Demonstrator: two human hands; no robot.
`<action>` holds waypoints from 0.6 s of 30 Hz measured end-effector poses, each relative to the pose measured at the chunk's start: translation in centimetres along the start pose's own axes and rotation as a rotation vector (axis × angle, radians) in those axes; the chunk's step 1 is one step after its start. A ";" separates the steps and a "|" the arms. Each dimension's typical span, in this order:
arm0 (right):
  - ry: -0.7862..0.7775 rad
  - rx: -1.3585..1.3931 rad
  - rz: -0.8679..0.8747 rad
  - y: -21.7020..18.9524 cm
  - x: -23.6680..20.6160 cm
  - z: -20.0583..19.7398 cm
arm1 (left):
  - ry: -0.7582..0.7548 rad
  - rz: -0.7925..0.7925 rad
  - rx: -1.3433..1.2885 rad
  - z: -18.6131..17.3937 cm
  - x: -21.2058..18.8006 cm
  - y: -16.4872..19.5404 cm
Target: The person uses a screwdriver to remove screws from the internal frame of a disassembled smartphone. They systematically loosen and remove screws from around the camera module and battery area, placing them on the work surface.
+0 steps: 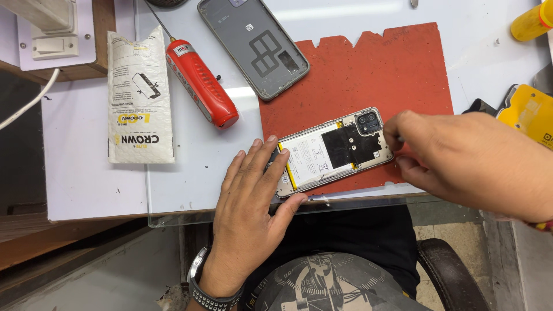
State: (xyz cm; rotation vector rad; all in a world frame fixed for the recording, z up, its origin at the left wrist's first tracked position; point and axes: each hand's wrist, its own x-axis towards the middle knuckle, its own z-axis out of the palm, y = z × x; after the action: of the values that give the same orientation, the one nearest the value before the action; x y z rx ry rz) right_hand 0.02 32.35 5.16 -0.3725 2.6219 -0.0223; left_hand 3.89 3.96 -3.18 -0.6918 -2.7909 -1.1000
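Opened silver-framed phone [333,151], white battery and black shield exposed, lies on the red rubber mat [368,69] at the table's [92,190] near edge. My left hand [253,201] presses flat, fingers spread, on its lower end. Right hand [461,158] fingers pinch closed at the camera end; anything held is hidden. Judgement: keep the frame pinned, work lightly. Grey back cover [253,43] and red-handled screwdriver [199,80] lie beyond.

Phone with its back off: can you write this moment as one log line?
left hand: steadies opened phone | right hand: fingertips at camera end | mat: under phone
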 end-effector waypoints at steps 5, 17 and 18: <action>0.085 -0.022 -0.206 -0.8 0.0 0.5 | 0.001 0.003 -0.005 0.2 0.2 -0.2; -0.041 -0.156 -0.169 -2.4 0.9 -0.2 | 0.003 -0.001 -0.004 0.4 0.3 -0.2; -0.063 -0.163 -0.160 -2.4 1.1 -0.4 | 0.003 -0.001 -0.004 0.4 0.3 -0.1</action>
State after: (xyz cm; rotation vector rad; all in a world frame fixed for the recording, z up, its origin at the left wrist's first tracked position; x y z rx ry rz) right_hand -0.44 29.71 5.18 -0.6286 2.5324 0.1485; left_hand 3.62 4.26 -3.51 -0.6890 -2.7879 -1.1054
